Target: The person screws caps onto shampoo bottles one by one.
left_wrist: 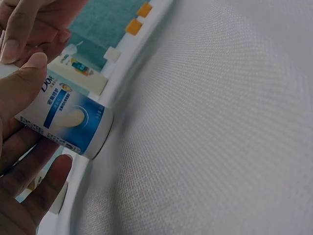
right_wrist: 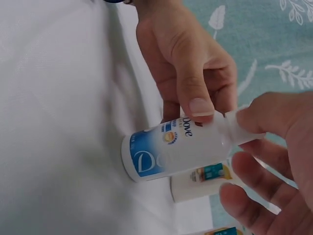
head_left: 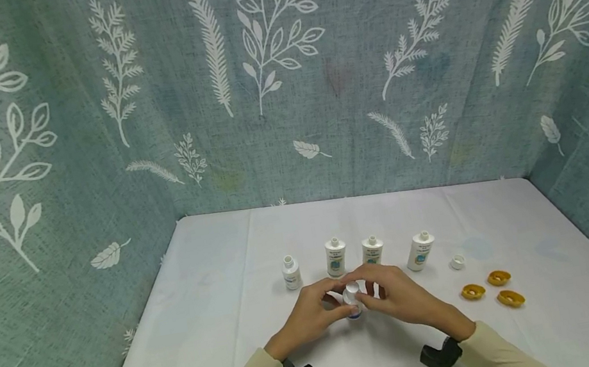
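My left hand (head_left: 316, 311) grips a small white and blue bottle (right_wrist: 168, 147) with "Dove" lettering on its label. The thumb lies along the label near the shoulder, seen in both wrist views. The bottle's base is close over the white tablecloth in front of me. At its top, my right hand (head_left: 393, 294) pinches the white cap (right_wrist: 239, 131) between thumb and fingers. The other right fingers are loosely bent beside the bottle. In the head view, both hands cover part of the bottle's sides.
Behind the hands stand several white bottles without caps, among them a small bottle (head_left: 291, 273) at the left and a labelled bottle (head_left: 420, 251) at the right. A loose white cap (head_left: 457, 261) and three orange-yellow rings, one ring (head_left: 511, 298) nearest, lie on the right.
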